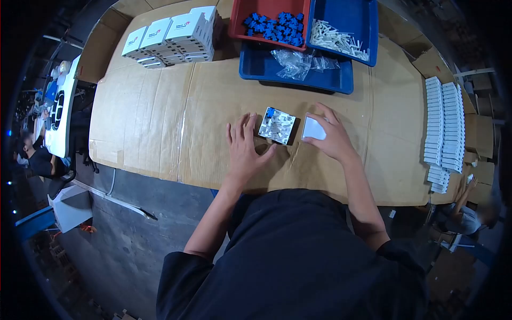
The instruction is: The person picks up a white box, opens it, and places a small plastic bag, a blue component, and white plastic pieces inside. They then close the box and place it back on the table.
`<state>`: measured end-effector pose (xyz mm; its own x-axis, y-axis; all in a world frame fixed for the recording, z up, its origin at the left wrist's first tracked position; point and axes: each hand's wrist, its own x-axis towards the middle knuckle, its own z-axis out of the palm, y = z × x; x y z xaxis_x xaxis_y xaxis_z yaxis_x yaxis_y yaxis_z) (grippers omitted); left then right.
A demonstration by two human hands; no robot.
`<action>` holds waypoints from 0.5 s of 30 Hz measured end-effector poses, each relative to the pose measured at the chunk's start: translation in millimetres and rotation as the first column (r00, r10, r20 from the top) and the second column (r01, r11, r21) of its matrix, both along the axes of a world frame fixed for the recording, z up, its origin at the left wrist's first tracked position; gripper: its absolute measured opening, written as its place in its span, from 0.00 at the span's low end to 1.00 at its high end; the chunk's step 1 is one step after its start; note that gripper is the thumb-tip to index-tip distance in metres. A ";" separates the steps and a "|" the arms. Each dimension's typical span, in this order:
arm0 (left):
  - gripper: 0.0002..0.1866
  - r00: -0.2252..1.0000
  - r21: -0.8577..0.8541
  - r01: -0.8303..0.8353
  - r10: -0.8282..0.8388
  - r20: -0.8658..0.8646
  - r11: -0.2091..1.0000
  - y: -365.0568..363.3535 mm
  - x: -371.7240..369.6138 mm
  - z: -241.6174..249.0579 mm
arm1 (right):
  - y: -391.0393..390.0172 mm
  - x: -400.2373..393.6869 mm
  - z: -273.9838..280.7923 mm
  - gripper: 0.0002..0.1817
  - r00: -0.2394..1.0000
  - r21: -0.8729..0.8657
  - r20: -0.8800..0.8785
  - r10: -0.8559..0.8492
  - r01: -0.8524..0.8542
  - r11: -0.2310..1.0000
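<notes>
A small square white housing [277, 126] lies open side up on the cardboard in front of me, with a blue piece [270, 112] in its upper left corner. Its inner details are too small to make out. My left hand [246, 146] is beside it on the left, fingers spread, thumb close to its lower edge. To the right, my right hand [332, 133] grips a plain white square cover [313, 128] between thumb and fingers. A gap separates this cover from the housing.
Beyond my hands are a red tray [234, 26] of blue parts, a blue tray [372, 32] of white sticks, and a lower blue tray [253, 66] holding plastic bags. White boxes [181, 29] stand back left; white pieces [442, 125] are stacked right. People sit at both sides.
</notes>
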<state>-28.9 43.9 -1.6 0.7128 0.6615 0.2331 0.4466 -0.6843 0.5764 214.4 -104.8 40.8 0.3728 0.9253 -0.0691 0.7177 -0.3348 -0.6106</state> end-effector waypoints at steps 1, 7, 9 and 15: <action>0.55 1.000 -0.023 -0.027 0.027 -0.004 0.999 -6.4 0.4 0.8 | -11.5 2.7 4.1 0.33 1.000 -0.056 0.009 -0.021 0.022 0.998; 0.54 0.993 -0.014 -0.121 0.121 -0.007 0.993 -34.0 23.3 0.6 | -45.9 0.2 8.7 0.25 0.999 -0.001 0.043 -0.015 0.015 1.000; 0.53 0.990 0.008 -0.139 0.139 -0.011 0.990 -34.8 27.6 -5.2 | -46.6 -0.1 9.0 0.19 0.984 0.097 -0.153 -0.090 0.105 0.990; 0.52 0.965 -0.211 -0.047 0.098 0.241 0.976 -30.8 27.2 7.0 | -44.3 22.5 -4.5 0.15 0.866 0.033 -0.328 -0.376 0.409 0.912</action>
<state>-1.7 13.1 5.4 0.5976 0.7607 0.2534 0.3153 -0.5135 0.7981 236.9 -149.0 36.3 0.6816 0.7148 -0.1567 0.3096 -0.4757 -0.8233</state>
